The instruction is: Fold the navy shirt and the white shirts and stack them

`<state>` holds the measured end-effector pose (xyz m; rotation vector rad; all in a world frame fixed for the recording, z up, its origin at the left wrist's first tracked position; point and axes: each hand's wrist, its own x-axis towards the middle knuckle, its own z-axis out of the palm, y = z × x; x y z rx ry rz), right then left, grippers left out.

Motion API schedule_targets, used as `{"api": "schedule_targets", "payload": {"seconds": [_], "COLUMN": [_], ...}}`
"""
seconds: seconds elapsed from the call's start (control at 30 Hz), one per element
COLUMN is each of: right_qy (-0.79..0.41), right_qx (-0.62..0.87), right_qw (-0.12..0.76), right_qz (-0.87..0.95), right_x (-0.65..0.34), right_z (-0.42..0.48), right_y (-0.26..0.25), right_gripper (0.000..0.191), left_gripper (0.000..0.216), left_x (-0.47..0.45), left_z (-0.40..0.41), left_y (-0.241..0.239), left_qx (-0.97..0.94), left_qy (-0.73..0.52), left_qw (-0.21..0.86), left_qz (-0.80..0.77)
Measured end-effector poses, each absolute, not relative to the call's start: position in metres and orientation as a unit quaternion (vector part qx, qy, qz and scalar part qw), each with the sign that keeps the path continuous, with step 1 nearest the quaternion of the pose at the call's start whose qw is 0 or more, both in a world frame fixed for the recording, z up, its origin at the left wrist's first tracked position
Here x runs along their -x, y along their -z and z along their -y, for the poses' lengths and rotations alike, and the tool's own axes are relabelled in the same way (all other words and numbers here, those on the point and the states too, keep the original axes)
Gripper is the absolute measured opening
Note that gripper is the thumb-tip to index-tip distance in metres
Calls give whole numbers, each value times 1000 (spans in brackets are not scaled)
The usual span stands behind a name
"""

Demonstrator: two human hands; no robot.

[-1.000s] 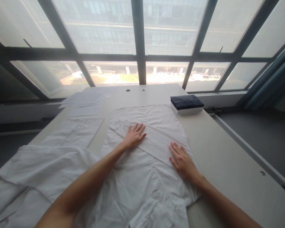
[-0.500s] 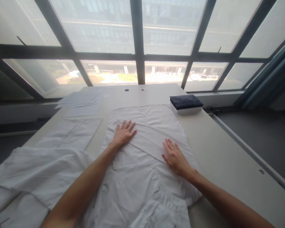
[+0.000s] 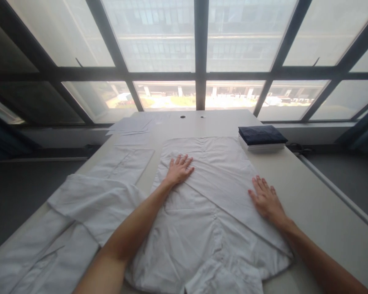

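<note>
A white button-up shirt [image 3: 199, 228] lies spread on the table in front of me, with one part folded diagonally across its upper half. Its collar end lies nearest me, at the bottom of the view. My left hand [image 3: 180, 169] rests flat on the upper left of the shirt, fingers spread. At the shirt's right edge, my right hand [image 3: 266, 198] lies flat and open, partly over the cloth and partly beside it. Neither hand grips anything. Small creases run through the cloth around my left hand.
More white garments [image 3: 101, 204] lie loosely on the table's left side. White paper sheets [image 3: 130, 127] are behind them. A dark folded garment [image 3: 262, 134] tops a white stack at the back right. Windows line the far side of the white table [image 3: 319, 204].
My right hand has slid rightward across the shirt to its right edge, and the folded part looks flatter. My left hand stays in place on the cloth. The view has turned left.
</note>
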<state>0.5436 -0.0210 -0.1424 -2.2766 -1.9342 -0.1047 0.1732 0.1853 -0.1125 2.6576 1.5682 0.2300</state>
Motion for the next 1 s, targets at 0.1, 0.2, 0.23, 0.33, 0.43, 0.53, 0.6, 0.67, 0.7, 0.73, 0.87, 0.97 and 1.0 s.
{"api": "schedule_targets", "payload": {"seconds": [0.1, 0.2, 0.23, 0.33, 0.43, 0.53, 0.6, 0.67, 0.7, 0.73, 0.87, 0.97, 1.0], "right_qy": [38, 42, 44, 50, 66, 79, 79, 78, 76, 73, 40, 28, 27], "right_qx": [759, 754, 754, 757, 740, 695, 672, 665, 666, 669, 700, 720, 723], "right_qw": [90, 117, 129, 162, 202, 243, 253, 244, 231, 214, 131, 101, 98], "right_qz": [644, 644, 642, 631, 638, 672, 691, 701, 705, 708, 701, 686, 683], "right_x": [-543, -543, -544, -548, -548, -541, -534, -528, -526, -525, -525, -525, -525], "right_z": [23, 22, 22, 23, 26, 29, 30, 31, 32, 32, 33, 34, 34], "right_y": [146, 148, 148, 146, 140, 132, 128, 127, 128, 129, 138, 142, 142], "right_gripper": [66, 66, 65, 64, 60, 53, 51, 51, 52, 53, 58, 59, 59], "left_gripper": [57, 46, 42, 41, 39, 39, 40, 41, 41, 41, 51, 57, 58], "left_x": [-172, -163, -158, -139, -121, -115, -118, -126, -131, -135, -147, -148, -148], "left_z": [-187, -194, -198, -208, -214, -216, -216, -214, -211, -208, -195, -190, -190], "left_y": [113, 110, 108, 104, 101, 100, 98, 96, 96, 97, 104, 107, 107], "left_qx": [-857, -835, -822, -779, -745, -738, -751, -773, -786, -802, -866, -870, -867], "left_qy": [-109, -169, -186, -221, -246, -263, -269, -267, -263, -253, -122, -42, -34], "left_qw": [45, 46, 38, 8, -13, -19, -20, -17, -15, -10, 27, 41, 42], "left_qz": [-501, -522, -537, -587, -620, -621, -602, -575, -559, -541, -483, -489, -495]}}
